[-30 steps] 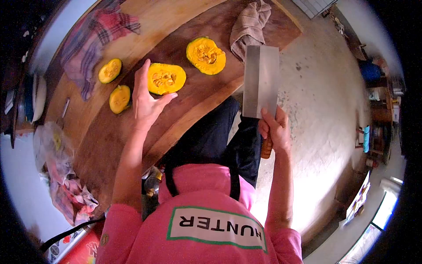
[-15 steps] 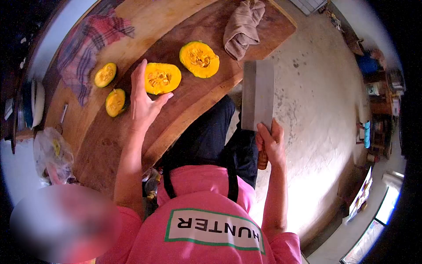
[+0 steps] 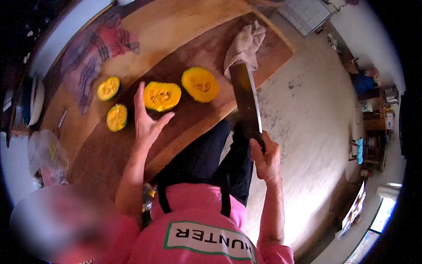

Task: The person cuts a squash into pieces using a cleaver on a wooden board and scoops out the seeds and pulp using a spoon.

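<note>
Concrete floor [image 3: 303, 145]: one, stretching out beyond the table's edge
Wooden table [image 3: 189, 53]: one, carrying all the cut pumpkin
Cloths: two; a plaid cloth [image 3: 94, 57] is sprawling at the far left, a tan cloth [image 3: 246, 44] is bunching near the corner
Cleaver [image 3: 247, 103]: one; its blade is hanging by the table's edge, clear of the pumpkin
Hands: two; the right hand [image 3: 267, 158] is gripping the cleaver's handle; the left hand [image 3: 147, 125] is spreading thumb and fingers around the nearer large piece [image 3: 162, 96]; whether they're touching it, I can't tell
Large pieces: two; the other large piece [image 3: 200, 84] is lying just beside
Small pieces: two; the upper small piece [image 3: 108, 88] and lower small piece [image 3: 117, 118] are sitting left of the hand
Progress: cutting open is looking done on all four; seeds are remaining inside the large ones
</note>
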Tool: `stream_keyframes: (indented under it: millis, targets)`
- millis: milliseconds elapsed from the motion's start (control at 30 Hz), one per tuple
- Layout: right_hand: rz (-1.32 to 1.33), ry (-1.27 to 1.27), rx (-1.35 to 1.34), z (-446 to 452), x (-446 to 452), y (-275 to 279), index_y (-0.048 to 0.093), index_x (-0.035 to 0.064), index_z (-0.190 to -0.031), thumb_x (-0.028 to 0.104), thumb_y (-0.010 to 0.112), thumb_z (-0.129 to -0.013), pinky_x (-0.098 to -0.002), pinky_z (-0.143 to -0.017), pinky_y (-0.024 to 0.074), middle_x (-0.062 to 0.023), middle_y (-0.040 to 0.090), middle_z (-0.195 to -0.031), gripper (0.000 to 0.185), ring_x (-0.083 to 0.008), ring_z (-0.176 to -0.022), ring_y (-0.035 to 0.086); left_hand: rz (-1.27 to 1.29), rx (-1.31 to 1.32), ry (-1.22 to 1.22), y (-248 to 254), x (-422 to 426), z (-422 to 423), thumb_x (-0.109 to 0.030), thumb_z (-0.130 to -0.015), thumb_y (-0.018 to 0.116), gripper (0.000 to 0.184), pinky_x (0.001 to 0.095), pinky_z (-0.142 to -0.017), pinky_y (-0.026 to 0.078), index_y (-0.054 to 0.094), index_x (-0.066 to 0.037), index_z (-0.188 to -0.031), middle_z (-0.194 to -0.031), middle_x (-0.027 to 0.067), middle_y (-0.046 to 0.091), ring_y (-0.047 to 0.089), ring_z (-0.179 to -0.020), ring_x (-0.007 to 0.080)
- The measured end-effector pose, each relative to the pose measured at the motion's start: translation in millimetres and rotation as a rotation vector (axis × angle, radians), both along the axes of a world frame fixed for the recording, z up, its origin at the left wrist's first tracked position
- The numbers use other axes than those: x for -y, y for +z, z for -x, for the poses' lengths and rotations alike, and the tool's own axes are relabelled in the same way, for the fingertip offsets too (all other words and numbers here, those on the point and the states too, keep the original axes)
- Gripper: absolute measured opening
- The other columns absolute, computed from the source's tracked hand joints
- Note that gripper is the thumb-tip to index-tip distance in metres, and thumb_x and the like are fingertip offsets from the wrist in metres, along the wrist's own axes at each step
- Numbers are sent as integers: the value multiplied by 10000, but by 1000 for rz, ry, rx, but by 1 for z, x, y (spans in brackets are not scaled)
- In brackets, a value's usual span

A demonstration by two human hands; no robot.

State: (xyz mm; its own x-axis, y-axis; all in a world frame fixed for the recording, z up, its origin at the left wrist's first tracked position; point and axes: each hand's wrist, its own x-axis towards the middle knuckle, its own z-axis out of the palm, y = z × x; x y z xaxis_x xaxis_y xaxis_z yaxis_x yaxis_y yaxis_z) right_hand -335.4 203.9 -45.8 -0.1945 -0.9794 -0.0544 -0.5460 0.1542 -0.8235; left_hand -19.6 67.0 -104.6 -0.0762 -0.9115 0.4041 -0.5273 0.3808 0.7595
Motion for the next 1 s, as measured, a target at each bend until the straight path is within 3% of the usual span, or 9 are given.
stream_keyframes:
  millis: [67,133,233,333,433,533,633,733,1000]
  targets:
    - [127,58,-69,-10,29,33,558,19,-1301,89,614,-897,-356,-637,527,-189,670,-834,414,-282,-666,675,-55,-92,44,-7,0,5,-196,-655,883,1120,422,-1140,291,202,-44,-1530,-1488,222,345,385,-1349,338]
    - [309,170,-236,-13,64,41,552,27,-1298,58,601,-865,-406,-690,548,-223,673,-999,437,-348,-768,691,-45,-176,70,-6,-2,9,-174,-669,871,1125,415,-1137,302,170,-45,-1539,-1494,213,345,400,-1344,313]
    - [508,261,-338,-24,123,33,558,40,-1274,51,589,-839,-456,-712,544,-217,661,-1013,436,-391,-820,670,-125,-272,60,1,-6,11,-130,-677,856,1128,416,-1119,328,139,-36,-1542,-1476,208,372,438,-1314,301]
    - [435,242,-533,-46,173,18,597,72,-1225,47,616,-797,-451,-658,517,-186,639,-869,429,-375,-767,641,-110,-235,92,1,-4,9,-125,-670,860,1120,404,-1112,337,155,-14,-1533,-1468,205,385,459,-1293,297]
    - [545,276,-720,-61,212,-3,599,90,-1179,49,622,-780,-454,-671,514,-157,611,-807,402,-364,-743,633,-125,-288,82,-6,-2,6,-140,-651,871,1115,390,-1113,336,186,17,-1517,-1475,205,380,451,-1306,295]
    - [617,355,-795,-64,238,-16,578,97,-1153,104,553,-825,-446,-687,516,-168,631,-794,330,-338,-690,654,-108,-152,144,3,-2,8,-157,-633,878,1124,397,-1118,331,199,16,-1512,-1490,209,365,439,-1323,303]
    - [598,392,-808,-63,259,-22,577,94,-1100,117,567,-820,-458,-691,513,-158,636,-782,281,-341,-693,654,-158,-132,157,0,-1,6,-157,-618,881,1130,397,-1131,316,207,14,-1509,-1507,213,347,415,-1349,309]
    - [481,381,-774,-62,274,-25,571,117,-1082,111,700,-763,-467,-717,505,-136,642,-862,343,-366,-799,636,-178,-117,170,-1,0,5,-134,-609,879,1126,393,-1142,303,215,12,-1507,-1519,210,334,394,-1369,305]
    - [388,335,-632,-59,289,-35,556,101,-1057,121,773,-718,-474,-734,516,-152,658,-896,403,-388,-851,646,-178,-110,193,-5,0,7,-128,-589,889,1140,390,-1137,315,227,1,-1507,-1519,194,342,407,-1361,298]
